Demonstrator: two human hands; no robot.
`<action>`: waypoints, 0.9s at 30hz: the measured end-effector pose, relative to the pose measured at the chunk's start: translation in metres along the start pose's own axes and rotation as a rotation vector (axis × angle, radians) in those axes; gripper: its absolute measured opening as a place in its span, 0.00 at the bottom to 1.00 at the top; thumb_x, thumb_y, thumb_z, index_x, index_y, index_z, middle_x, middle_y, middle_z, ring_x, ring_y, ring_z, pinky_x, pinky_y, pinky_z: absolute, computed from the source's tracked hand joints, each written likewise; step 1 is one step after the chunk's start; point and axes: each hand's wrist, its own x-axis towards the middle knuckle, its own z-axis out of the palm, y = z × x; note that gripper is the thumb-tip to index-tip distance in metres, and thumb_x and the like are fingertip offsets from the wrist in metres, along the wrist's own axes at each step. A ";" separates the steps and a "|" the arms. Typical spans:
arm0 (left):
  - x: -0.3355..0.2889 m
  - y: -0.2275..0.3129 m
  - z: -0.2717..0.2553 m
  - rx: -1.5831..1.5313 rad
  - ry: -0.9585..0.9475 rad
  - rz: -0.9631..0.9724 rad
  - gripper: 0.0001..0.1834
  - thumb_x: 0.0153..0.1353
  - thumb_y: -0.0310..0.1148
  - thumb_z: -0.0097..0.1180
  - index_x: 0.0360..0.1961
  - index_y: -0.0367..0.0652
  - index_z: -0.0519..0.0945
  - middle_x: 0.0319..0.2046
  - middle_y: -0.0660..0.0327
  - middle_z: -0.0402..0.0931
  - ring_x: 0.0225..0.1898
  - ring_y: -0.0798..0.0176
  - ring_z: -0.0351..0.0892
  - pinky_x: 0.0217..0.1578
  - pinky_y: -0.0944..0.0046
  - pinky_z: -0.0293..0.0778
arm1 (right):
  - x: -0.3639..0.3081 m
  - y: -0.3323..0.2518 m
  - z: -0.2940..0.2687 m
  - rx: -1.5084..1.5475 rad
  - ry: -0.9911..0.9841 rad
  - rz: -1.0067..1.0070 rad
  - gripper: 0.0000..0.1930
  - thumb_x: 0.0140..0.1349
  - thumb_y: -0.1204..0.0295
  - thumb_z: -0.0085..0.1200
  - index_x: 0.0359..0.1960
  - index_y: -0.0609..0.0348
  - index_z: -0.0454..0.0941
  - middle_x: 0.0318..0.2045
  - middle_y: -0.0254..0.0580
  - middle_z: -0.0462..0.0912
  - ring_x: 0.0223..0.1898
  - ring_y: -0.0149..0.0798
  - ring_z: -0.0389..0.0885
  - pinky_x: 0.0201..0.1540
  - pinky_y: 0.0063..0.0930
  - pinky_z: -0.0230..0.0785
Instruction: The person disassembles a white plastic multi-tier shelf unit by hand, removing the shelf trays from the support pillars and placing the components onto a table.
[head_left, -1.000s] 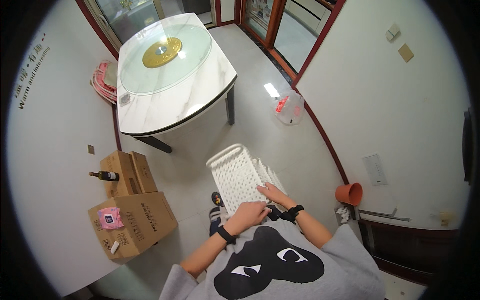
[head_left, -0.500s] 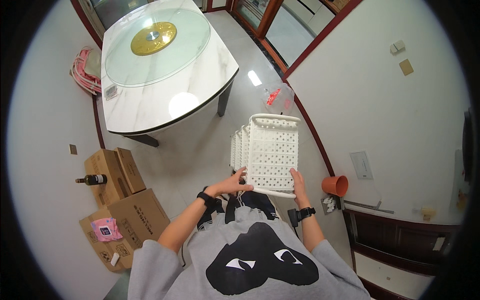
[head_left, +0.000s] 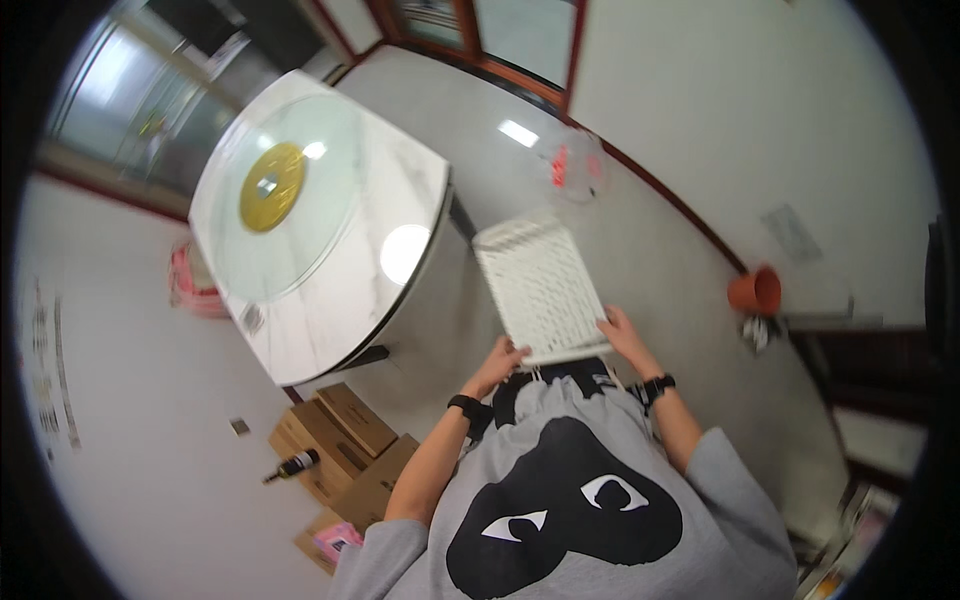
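A white plastic storage rack (head_left: 540, 285) with a perforated top basket stands in front of my body, slightly blurred. Its lower tiers, visible a moment ago, are hidden now. My left hand (head_left: 499, 366) closes on the near left corner of its rim. At the near right edge, my right hand (head_left: 626, 336) grips the rim with the thumb on top. Both wrists carry black bands.
Left of the rack stands a marble-look table (head_left: 405, 175) with a glass turntable (head_left: 330, 190). Cardboard boxes (head_left: 325, 445) bear a dark bottle (head_left: 297, 464) and a pink packet (head_left: 337, 540). A clear plastic bag (head_left: 575, 165) lies beyond the rack; an orange bin (head_left: 755, 290) stands by the right wall.
The view has turned to the right. Relative to my body, the rack now slants toward the far left, its side tiers out of sight. Both hands remain on its near end.
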 end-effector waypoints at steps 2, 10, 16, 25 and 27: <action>0.015 -0.004 -0.020 -0.121 0.160 -0.004 0.29 0.63 0.45 0.60 0.57 0.38 0.66 0.52 0.56 0.71 0.52 0.61 0.72 0.51 0.58 0.72 | 0.005 -0.052 0.019 -0.365 0.074 -0.126 0.26 0.64 0.61 0.56 0.58 0.66 0.71 0.50 0.53 0.81 0.52 0.46 0.79 0.55 0.36 0.69; 0.048 0.039 -0.071 -0.201 0.164 -0.025 0.23 0.67 0.44 0.56 0.53 0.39 0.70 0.51 0.59 0.73 0.55 0.62 0.72 0.56 0.56 0.69 | 0.036 -0.139 0.062 -0.744 -0.248 -0.273 0.20 0.59 0.53 0.59 0.42 0.57 0.80 0.39 0.52 0.82 0.45 0.54 0.80 0.46 0.42 0.72; 0.041 0.050 -0.071 -0.325 0.056 -0.048 0.16 0.65 0.38 0.58 0.43 0.41 0.67 0.36 0.63 0.68 0.41 0.66 0.75 0.41 0.65 0.74 | 0.043 -0.125 0.115 -0.907 -0.344 -0.369 0.22 0.56 0.50 0.61 0.37 0.58 0.79 0.29 0.52 0.83 0.35 0.55 0.83 0.39 0.46 0.74; 0.086 0.038 -0.119 0.170 -0.206 0.086 0.32 0.63 0.43 0.61 0.54 0.28 0.63 0.40 0.54 0.72 0.41 0.69 0.72 0.40 0.70 0.71 | 0.041 -0.163 0.187 -0.965 -0.355 -0.140 0.18 0.66 0.51 0.48 0.45 0.50 0.79 0.27 0.54 0.83 0.32 0.58 0.82 0.37 0.51 0.74; 0.074 0.073 -0.128 0.089 -0.289 0.024 0.28 0.64 0.42 0.61 0.50 0.32 0.64 0.36 0.61 0.69 0.38 0.71 0.69 0.36 0.71 0.69 | 0.034 -0.171 0.199 -1.019 -0.191 -0.180 0.18 0.66 0.53 0.49 0.40 0.53 0.80 0.21 0.55 0.81 0.26 0.58 0.81 0.32 0.51 0.73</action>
